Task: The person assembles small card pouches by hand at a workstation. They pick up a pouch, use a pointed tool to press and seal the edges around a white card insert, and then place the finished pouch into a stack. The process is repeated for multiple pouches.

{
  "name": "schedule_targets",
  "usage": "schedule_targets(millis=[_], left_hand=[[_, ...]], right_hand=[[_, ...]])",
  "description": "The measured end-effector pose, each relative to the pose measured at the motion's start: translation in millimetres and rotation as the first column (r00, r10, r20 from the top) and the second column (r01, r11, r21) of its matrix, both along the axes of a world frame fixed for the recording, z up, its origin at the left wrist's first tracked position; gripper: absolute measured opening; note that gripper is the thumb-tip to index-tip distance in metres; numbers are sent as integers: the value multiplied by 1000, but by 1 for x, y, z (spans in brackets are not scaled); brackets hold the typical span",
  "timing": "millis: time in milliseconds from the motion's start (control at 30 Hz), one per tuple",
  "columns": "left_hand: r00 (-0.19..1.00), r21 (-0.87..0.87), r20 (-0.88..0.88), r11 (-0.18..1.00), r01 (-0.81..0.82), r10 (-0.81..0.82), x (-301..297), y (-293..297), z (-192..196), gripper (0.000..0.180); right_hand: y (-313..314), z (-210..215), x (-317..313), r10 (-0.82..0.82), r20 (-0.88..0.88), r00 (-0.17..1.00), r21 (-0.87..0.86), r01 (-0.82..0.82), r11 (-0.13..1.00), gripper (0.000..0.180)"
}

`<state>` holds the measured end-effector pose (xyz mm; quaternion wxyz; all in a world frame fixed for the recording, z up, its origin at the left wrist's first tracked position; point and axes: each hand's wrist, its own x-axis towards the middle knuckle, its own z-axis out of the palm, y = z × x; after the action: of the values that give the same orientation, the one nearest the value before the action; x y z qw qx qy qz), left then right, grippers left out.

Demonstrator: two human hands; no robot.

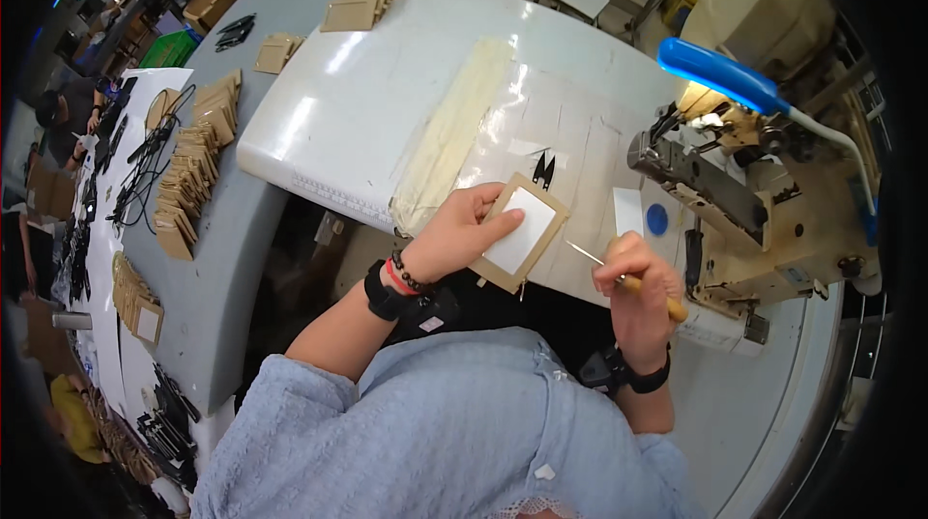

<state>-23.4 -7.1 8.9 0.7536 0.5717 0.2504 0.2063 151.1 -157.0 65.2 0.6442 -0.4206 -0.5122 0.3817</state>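
Observation:
In my left hand (pixel 466 227) is a flat tan pouch (pixel 549 213) with a white rectangular panel on its face; the thumb presses on the panel and the fingers go behind. My right hand (pixel 638 277) is closed round the wooden handle of an awl (pixel 630 284). Its thin metal point aims left toward the pouch, a short gap away from the edge. A pair of black thread snips (pixel 544 169) lies on the table just beyond the pouch.
At right stands a sewing machine (pixel 715 190) under a blue lamp (pixel 720 72). A blue disc (pixel 656 219) is by it. Tan pouches are stacked on the white table (pixel 362 5) and in rows on the grey surface (pixel 193 176) at left. People (pixel 72 118) work at far left.

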Motion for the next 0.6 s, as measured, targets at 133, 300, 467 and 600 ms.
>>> schedule_targets(millis=[133,300,467,600], left_hand=[[1000,16,0,1000,6,-6,8,-11,7,33],[997,57,-70,998,-31,35,8,-9,20,32],[996,50,-27,995,-83,85,4,-7,22,30],[995,53,-10,993,-102,102,3,-6,25,30]], right_hand=[[31,-5,-6,-40,13,999,-25,41,999,23],[46,-25,-4,-86,-12,996,-19,85,996,15],[49,-22,-5,-115,147,982,-11,118,993,11],[52,-18,-8,-128,254,959,13,129,992,9]])
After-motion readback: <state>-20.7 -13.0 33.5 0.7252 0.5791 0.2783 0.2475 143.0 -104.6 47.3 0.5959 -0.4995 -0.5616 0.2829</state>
